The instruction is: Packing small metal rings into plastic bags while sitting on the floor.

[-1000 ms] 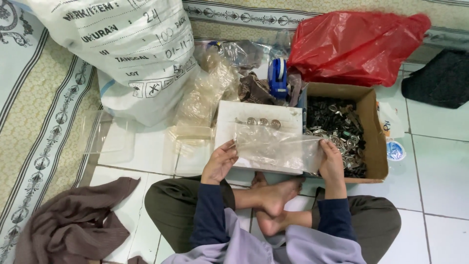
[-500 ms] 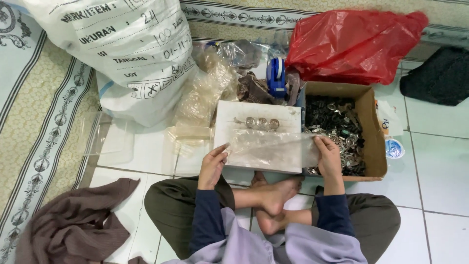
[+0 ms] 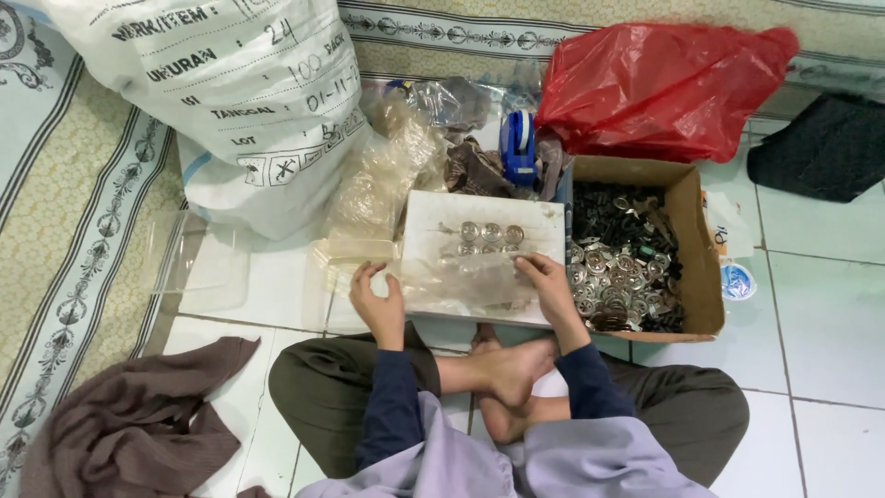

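So from my feed, the person's sitting cross-legged on the tiled floor (image 3: 830,341) with a white tray (image 3: 484,254) right in front of their bare feet. A clear plastic bag (image 3: 461,277) is stretched flat across the near part of the tray, and both hands are on it. Left hand (image 3: 378,304) sits at the bag's left edge, fingers curled loosely with the tips on the plastic; can't tell if it's actually pinching it or just pressing. Right hand (image 3: 548,286) is on the bag's right end, fingers bent down over the top corner, looks like a light grip on the plastic. Just past the bag, a few round silver metal bits (image 3: 489,232) lie in a short row on the tray. Right of the tray, touching it, there's a cardboard box (image 3: 691,249) full of the same shiny pieces mixed with dark ones. Far side has a blue tape dispenser (image 3: 518,148), a heap of crumpled clear bags (image 3: 387,175), a red plastic bag (image 3: 664,88) and a big white sack (image 3: 230,101) on the far left. Brown cloth (image 3: 138,429) is bunched near left.
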